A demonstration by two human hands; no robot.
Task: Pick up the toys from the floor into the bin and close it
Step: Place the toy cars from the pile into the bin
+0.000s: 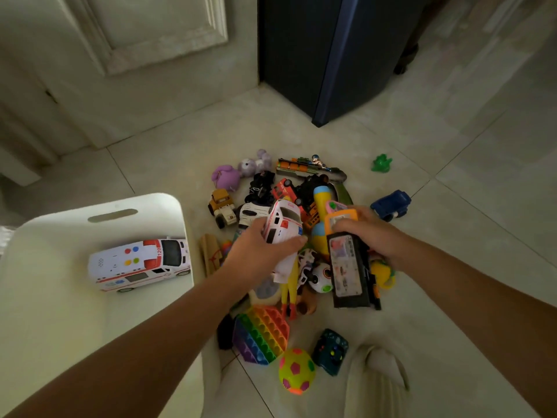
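Left hand (256, 251) grips small ambulance (283, 221), large ambulance (138, 263) points right

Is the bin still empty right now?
No, a large white ambulance toy lies inside the white bin, against its right-hand wall.
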